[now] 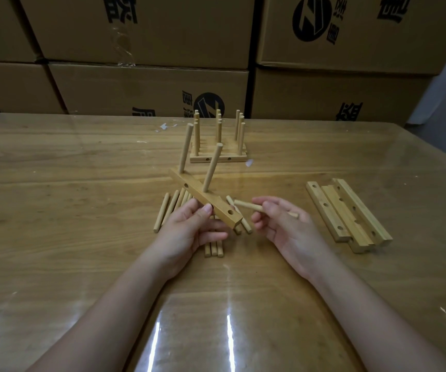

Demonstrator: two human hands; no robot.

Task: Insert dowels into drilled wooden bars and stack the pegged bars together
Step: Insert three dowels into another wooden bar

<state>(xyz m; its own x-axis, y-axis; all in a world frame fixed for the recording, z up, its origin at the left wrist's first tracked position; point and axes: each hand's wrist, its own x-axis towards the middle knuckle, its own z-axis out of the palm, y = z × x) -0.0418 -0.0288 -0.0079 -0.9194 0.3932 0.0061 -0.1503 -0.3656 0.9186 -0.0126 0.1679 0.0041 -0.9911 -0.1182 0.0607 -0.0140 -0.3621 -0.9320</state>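
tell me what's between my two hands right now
Head view: the near end of the wooden bar held by the left hand, its hole empty, and the tip of the dowel pinched by the right hand. Loose dowels lie beneath.

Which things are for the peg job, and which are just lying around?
For the job: bar in left hand, dowel in right hand, loose dowels, drilled bars waiting, pegged stack.
Just lying about: cardboard boxes, white scraps.

Wooden table point(55, 183) under clear glossy film, stacked cardboard boxes point(149, 87) with black printing behind
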